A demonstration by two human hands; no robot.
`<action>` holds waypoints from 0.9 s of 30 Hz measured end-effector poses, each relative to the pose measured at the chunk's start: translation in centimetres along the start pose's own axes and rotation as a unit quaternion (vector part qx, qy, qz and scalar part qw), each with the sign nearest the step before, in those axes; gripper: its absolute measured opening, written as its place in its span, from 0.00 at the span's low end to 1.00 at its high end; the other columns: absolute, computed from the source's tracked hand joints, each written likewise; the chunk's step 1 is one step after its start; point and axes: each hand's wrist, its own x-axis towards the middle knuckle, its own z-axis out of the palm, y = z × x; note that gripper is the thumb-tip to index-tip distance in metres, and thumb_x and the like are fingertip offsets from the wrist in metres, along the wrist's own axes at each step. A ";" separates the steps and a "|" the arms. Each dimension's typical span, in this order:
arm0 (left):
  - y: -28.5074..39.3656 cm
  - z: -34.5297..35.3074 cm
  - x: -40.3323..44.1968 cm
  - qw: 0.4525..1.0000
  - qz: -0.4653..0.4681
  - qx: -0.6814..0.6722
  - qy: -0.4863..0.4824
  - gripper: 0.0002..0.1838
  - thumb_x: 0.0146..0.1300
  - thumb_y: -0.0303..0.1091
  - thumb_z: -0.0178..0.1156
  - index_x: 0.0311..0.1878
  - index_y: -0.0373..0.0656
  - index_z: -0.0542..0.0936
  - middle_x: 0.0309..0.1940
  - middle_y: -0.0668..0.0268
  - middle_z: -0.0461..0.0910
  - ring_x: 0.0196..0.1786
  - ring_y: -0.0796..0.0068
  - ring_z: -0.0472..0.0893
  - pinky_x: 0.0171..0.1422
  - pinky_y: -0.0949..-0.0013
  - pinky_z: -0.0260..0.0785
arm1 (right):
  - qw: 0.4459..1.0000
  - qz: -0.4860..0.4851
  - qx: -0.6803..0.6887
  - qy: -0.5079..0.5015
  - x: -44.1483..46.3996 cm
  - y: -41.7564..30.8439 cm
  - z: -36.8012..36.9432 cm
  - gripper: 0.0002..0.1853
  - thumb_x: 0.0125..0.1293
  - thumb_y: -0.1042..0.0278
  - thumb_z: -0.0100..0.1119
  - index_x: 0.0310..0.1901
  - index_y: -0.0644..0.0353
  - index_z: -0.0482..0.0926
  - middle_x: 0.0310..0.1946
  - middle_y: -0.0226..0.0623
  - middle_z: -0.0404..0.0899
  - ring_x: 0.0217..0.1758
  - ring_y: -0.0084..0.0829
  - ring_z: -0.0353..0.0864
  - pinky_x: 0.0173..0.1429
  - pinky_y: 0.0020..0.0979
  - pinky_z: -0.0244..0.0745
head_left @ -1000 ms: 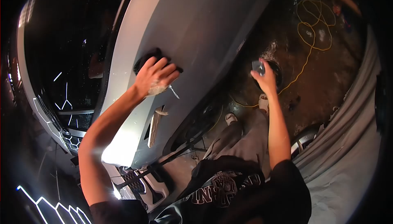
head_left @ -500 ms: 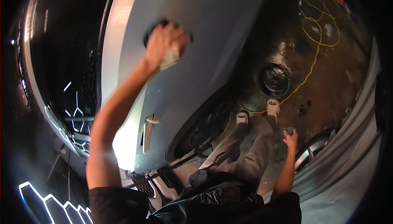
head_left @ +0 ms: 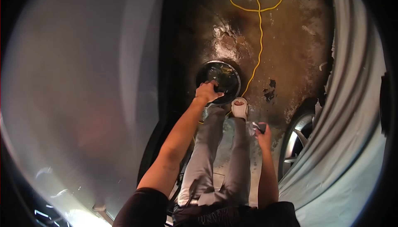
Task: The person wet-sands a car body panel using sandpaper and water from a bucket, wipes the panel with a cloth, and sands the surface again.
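My left hand (head_left: 208, 92) is over the round black bucket (head_left: 239, 82) on the floor, fingers curved and thumb apart. A dark pad (head_left: 217, 89) appears to be in its grip, hard to make out against the bucket's dark inside. Lower right, beside my leg, my right hand (head_left: 264, 135) is closed on a small dark object (head_left: 260, 127) with a shiny, clear-looking part to its left; its exact kind is unclear. The grey car body panel (head_left: 91, 61) fills the left side, apart from both hands.
A yellow hose or cord (head_left: 260, 40) loops over the wet brown floor (head_left: 298, 53) and passes beside my pale shoe (head_left: 239, 107). Along the right hangs a grey cover sheet (head_left: 352, 102), with a car wheel (head_left: 295, 142) showing at its edge.
My left hand has left the car panel and moved right and down to the bucket. The view has turned right. My right hand stays low at my side, still holding the small dark object.
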 end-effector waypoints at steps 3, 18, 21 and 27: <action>-1.9 9.1 8.9 0.999 -0.014 -0.007 0.029 0.29 0.56 0.48 0.73 0.61 0.56 0.77 0.57 0.57 0.80 0.62 0.50 0.78 0.65 0.54 0.73 | 0.992 -0.008 -0.112 0.059 0.5 7.1 -3.3 0.15 0.60 0.78 0.63 0.49 0.60 0.78 0.37 0.36 0.81 0.37 0.30 0.81 0.42 0.32 0.77; -7.1 15.1 13.2 0.980 -0.009 -0.196 0.023 0.26 0.44 0.36 0.73 0.51 0.48 0.83 0.49 0.51 0.84 0.53 0.49 0.84 0.61 0.53 0.76 | 0.955 0.114 -0.258 0.091 -4.1 12.5 -5.2 0.10 0.56 0.76 0.66 0.41 0.61 0.82 0.33 0.36 0.85 0.36 0.32 0.83 0.42 0.33 0.77; -5.0 9.7 3.2 0.946 0.104 -0.287 0.109 0.22 0.40 0.36 0.69 0.42 0.42 0.82 0.40 0.50 0.83 0.47 0.45 0.83 0.53 0.53 0.76 | 0.986 0.088 -0.099 0.104 -2.2 4.5 -2.2 0.15 0.58 0.75 0.64 0.48 0.59 0.80 0.39 0.35 0.84 0.41 0.33 0.82 0.41 0.34 0.78; 1.2 -7.0 -20.9 0.848 0.219 -0.483 -0.011 0.22 0.49 0.23 0.65 0.50 0.41 0.76 0.42 0.66 0.79 0.49 0.76 0.76 0.55 0.65 0.70 | 0.937 0.017 0.348 0.035 1.0 -12.2 4.5 0.28 0.69 0.64 0.55 0.68 0.64 0.66 0.59 0.44 0.74 0.59 0.39 0.77 0.57 0.45 0.78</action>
